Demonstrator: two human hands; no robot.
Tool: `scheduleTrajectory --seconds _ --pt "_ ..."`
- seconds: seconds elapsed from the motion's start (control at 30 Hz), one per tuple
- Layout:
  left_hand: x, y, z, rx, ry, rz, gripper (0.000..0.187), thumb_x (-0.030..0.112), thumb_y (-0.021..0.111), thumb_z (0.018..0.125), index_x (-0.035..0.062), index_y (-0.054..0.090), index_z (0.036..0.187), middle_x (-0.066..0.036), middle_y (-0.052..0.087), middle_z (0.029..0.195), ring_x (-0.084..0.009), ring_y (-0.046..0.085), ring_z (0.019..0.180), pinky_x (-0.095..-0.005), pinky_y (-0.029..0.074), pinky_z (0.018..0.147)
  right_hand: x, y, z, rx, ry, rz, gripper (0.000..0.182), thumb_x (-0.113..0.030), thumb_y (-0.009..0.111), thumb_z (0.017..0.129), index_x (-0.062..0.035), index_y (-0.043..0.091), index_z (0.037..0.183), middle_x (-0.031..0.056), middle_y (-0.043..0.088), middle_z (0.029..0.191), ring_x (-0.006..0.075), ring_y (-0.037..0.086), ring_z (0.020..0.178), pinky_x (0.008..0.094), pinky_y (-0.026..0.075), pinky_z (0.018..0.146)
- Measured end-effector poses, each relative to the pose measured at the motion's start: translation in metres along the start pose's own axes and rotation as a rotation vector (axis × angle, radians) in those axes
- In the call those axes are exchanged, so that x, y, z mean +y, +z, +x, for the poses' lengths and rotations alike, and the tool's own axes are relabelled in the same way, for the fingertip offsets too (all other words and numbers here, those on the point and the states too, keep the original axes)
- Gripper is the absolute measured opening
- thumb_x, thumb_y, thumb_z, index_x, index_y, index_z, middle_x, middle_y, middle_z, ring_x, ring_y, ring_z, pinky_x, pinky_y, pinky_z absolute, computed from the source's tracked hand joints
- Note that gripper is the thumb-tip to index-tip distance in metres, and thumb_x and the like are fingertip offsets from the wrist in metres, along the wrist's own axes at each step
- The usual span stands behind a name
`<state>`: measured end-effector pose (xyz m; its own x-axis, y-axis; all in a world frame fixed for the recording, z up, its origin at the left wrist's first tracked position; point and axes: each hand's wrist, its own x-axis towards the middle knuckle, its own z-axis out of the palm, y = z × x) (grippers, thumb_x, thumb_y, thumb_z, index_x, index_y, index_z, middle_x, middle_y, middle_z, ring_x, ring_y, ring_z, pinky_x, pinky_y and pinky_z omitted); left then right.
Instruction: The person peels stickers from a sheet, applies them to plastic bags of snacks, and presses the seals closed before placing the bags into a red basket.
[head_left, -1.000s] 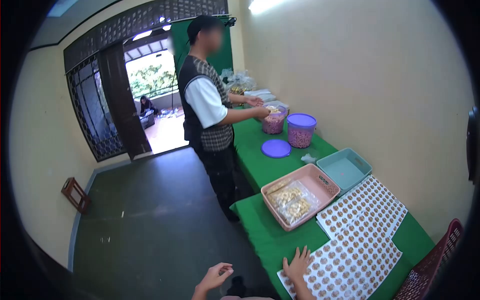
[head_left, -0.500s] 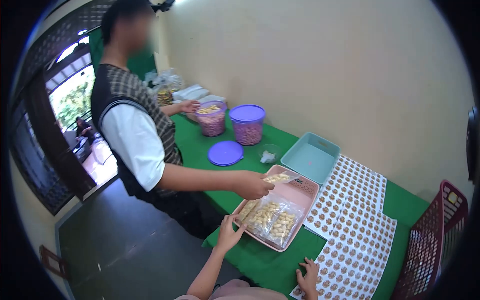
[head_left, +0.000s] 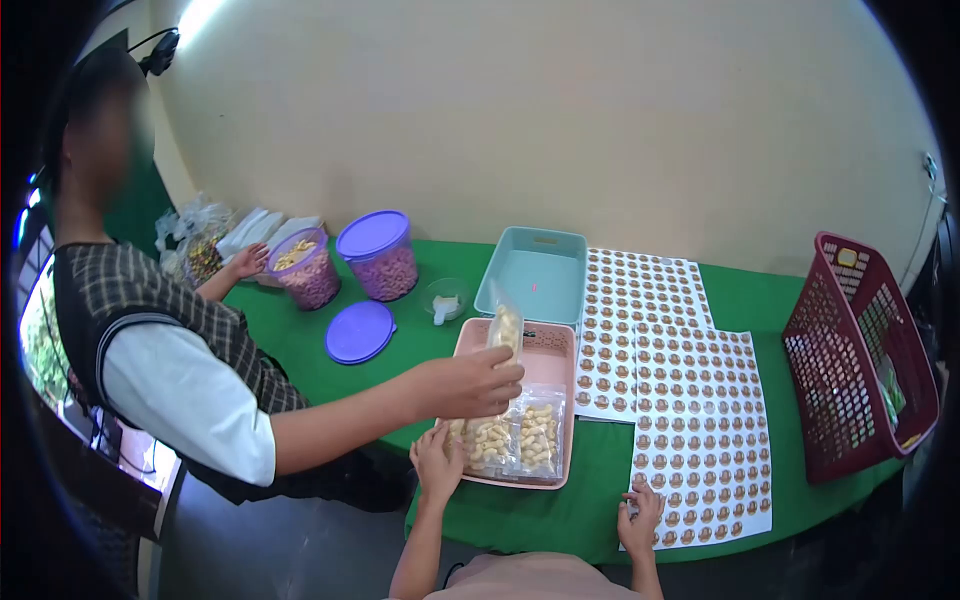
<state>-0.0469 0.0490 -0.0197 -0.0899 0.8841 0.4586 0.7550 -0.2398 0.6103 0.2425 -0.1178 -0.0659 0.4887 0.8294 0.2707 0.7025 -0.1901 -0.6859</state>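
A pink tray (head_left: 565,470) on the table holds clear plastic bags of pale, curved snack pieces (head_left: 538,440). My left hand (head_left: 437,465) rests at the tray's left edge, fingers slightly bent and apart, touching the rim beside the bags. Over at the right, my right hand (head_left: 641,518) lies at the left edge of a white sheet of round brown stickers (head_left: 695,430), its fingers loosely bent and apart. Another person's hand (head_left: 470,383) holds one more filled bag (head_left: 506,335) above the tray.
A teal tray (head_left: 535,265) stands behind the pink one. Purple-lidded tub (head_left: 378,270), open tub (head_left: 305,280), loose purple lid (head_left: 360,332) and small clear bowl (head_left: 443,300) are at the left. A maroon basket (head_left: 840,390) stands at the right. The co-worker (head_left: 170,350) is on my left.
My view has swung right, bringing the whole basket into sight. The co-worker's hand has tipped the bag more upright over the tray. My hands remain near the tray edge and sticker sheet.
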Motion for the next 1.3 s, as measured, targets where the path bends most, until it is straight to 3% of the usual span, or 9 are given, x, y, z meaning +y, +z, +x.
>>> scheduleTrajectory --seconds 0.27,0.47,0.57,0.63,0.73,0.87,1.0,1.13,1.3 --pt "0.016 -0.103 -0.007 -0.448 -0.045 -0.203 0.025 0.016 0.05 0.08 -0.0004 0.055 0.098 -0.017 0.058 0.087 -0.0304 0.058 0.076 -0.0348 0.044 0.067 -0.005 -0.017 0.004 0.065 0.031 -0.037 0.015 -0.012 0.055 0.069 -0.0061 0.056 0.083 0.0102 0.051 0.1 0.0278 0.043 0.102 0.0504 0.015 0.097" --pt "0.024 -0.125 -0.013 -0.676 -0.58 -0.751 0.026 0.014 0.046 0.086 -0.0074 0.054 0.099 -0.011 0.059 0.075 -0.0183 0.06 0.055 -0.0237 0.05 0.051 0.01 -0.021 -0.008 0.138 -0.018 -0.106 0.014 -0.01 0.056 0.066 -0.0053 0.055 0.079 0.0121 0.053 0.092 0.0282 0.046 0.095 0.0399 0.028 0.084" --pt "0.018 -0.097 -0.021 -0.809 -0.657 -0.886 0.026 0.014 0.047 0.086 -0.005 0.053 0.103 -0.011 0.057 0.09 -0.0184 0.059 0.078 -0.0257 0.052 0.06 0.006 -0.018 -0.012 0.146 -0.044 -0.112 0.014 -0.009 0.056 0.065 -0.0048 0.055 0.078 0.0126 0.053 0.089 0.0293 0.046 0.091 0.0397 0.028 0.084" --pt "0.03 -0.073 -0.031 -0.977 -0.67 -0.99 0.028 0.015 0.047 0.086 -0.0037 0.051 0.106 -0.009 0.055 0.099 -0.0181 0.055 0.088 -0.0272 0.051 0.067 -0.006 -0.029 -0.009 -0.035 0.115 0.034 0.019 -0.012 0.055 0.069 -0.006 0.058 0.087 0.0141 0.053 0.096 0.026 0.045 0.102 0.0438 0.024 0.094" --pt "0.058 -0.039 -0.045 -1.216 -0.624 -0.982 0.028 0.018 0.047 0.086 -0.001 0.051 0.106 -0.006 0.054 0.101 -0.0146 0.054 0.089 -0.0287 0.05 0.072 -0.044 -0.042 -0.003 -0.393 0.692 0.539 0.024 -0.017 0.051 0.081 -0.0017 0.054 0.099 0.0061 0.054 0.094 0.011 0.045 0.096 0.0234 0.036 0.082" --pt "0.09 -0.008 -0.054 -1.453 -0.414 -0.905 0.024 0.02 0.049 0.086 0.0014 0.049 0.101 -0.004 0.052 0.1 -0.0107 0.049 0.092 -0.0261 0.046 0.075 -0.06 -0.037 -0.007 -0.582 0.471 1.016 0.039 -0.017 0.048 0.085 0.0012 0.037 0.118 0.0059 0.048 0.109 0.0127 0.048 0.095 0.0257 0.039 0.082" --pt "0.112 0.006 -0.07 -1.307 -0.351 -1.082 0.043 0.021 0.062 0.077 0.0005 0.042 0.109 -0.009 0.05 0.106 -0.0132 0.049 0.095 -0.0251 0.041 0.081 -0.092 -0.061 0.007 -0.5 0.324 1.003 0.044 -0.018 0.051 0.084 0.0008 0.035 0.12 0.0069 0.049 0.11 0.0126 0.047 0.098 0.0253 0.039 0.083" --pt "0.136 0.01 -0.09 -1.196 -0.489 -1.06 0.057 0.02 0.069 0.071 -0.0011 0.042 0.117 -0.009 0.053 0.108 -0.0134 0.05 0.098 -0.0254 0.041 0.084 -0.076 -0.077 0.008 -0.757 0.191 0.737 0.04 -0.021 0.054 0.083 0.0003 0.042 0.115 0.0054 0.055 0.093 0.0097 0.05 0.081 0.0233 0.041 0.07" --pt "0.156 0.02 -0.113 -0.854 -0.72 -1.234 0.048 0.004 0.062 0.073 0.0015 0.039 0.116 -0.01 0.053 0.106 -0.0213 0.054 0.096 -0.0347 0.046 0.082 -0.007 -0.103 0.006 -0.738 0.182 0.625 0.036 -0.029 0.05 0.084 0.0019 0.05 0.102 0.0088 0.057 0.078 0.0146 0.054 0.071 0.0266 0.042 0.064"
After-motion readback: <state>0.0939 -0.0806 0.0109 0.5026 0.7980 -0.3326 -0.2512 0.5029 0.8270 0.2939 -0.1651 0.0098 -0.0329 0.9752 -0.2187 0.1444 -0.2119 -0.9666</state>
